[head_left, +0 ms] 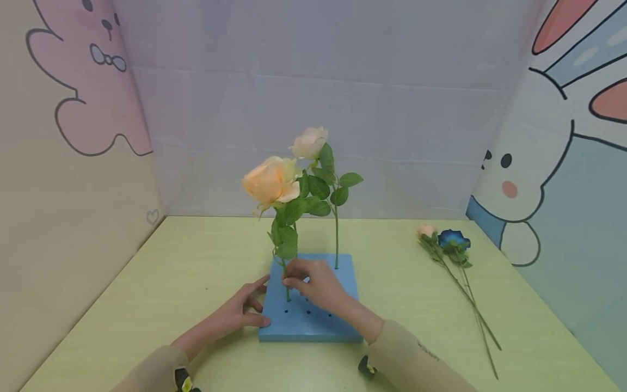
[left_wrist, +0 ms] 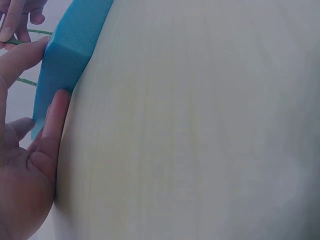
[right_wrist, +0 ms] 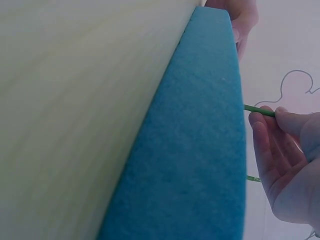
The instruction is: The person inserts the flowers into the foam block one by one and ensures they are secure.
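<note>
A blue board (head_left: 313,326) with rows of small holes lies on the table, and roses stand upright in it. My right hand (head_left: 313,280) pinches the green stem (head_left: 288,294) of a large peach rose (head_left: 271,182) between thumb and fingers, low down near the board. That stem's foot is at a hole in the left part of the board. My left hand (head_left: 240,307) rests at the board's left edge, its fingers against the side (left_wrist: 57,110) and its thumb by the front corner. A pale rose (head_left: 309,143) rises behind, its stem (head_left: 337,234) at the back right of the board.
To the right, a blue rose (head_left: 453,239) and a small peach rose (head_left: 427,231) lie on the table (head_left: 392,305) with their stems crossed. A pale cloth wall (head_left: 392,136) closes the back, and printed panels (head_left: 563,179) flank both sides.
</note>
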### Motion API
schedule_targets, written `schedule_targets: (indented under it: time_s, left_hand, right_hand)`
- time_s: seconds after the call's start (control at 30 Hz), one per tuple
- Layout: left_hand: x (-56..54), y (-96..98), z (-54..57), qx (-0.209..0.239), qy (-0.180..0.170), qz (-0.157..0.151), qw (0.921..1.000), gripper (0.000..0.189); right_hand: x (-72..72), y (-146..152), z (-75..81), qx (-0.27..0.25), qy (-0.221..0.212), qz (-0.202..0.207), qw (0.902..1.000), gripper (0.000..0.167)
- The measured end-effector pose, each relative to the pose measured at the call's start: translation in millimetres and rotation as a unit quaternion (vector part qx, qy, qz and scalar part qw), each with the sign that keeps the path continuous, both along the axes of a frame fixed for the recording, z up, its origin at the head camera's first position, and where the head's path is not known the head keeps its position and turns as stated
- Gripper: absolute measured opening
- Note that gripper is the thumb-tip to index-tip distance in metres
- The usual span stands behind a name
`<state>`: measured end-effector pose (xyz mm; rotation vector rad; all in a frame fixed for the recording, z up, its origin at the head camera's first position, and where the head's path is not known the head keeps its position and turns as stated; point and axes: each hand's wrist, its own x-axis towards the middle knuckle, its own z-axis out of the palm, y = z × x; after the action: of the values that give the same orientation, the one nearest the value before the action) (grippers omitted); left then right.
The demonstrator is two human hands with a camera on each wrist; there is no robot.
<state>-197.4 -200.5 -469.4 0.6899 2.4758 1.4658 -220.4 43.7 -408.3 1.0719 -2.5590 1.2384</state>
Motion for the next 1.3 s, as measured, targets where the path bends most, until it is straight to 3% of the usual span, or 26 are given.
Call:
schedule_targets:
  time_s: [1.3]
  left_hand:
    - [2.4,1.7,3.1,-0.005,-0.013,0.01,0.9998,0.096]
  right_hand:
    - [-1.8,0.5,-0.5,-0.003,-0.003,0.007,1.0,0.004]
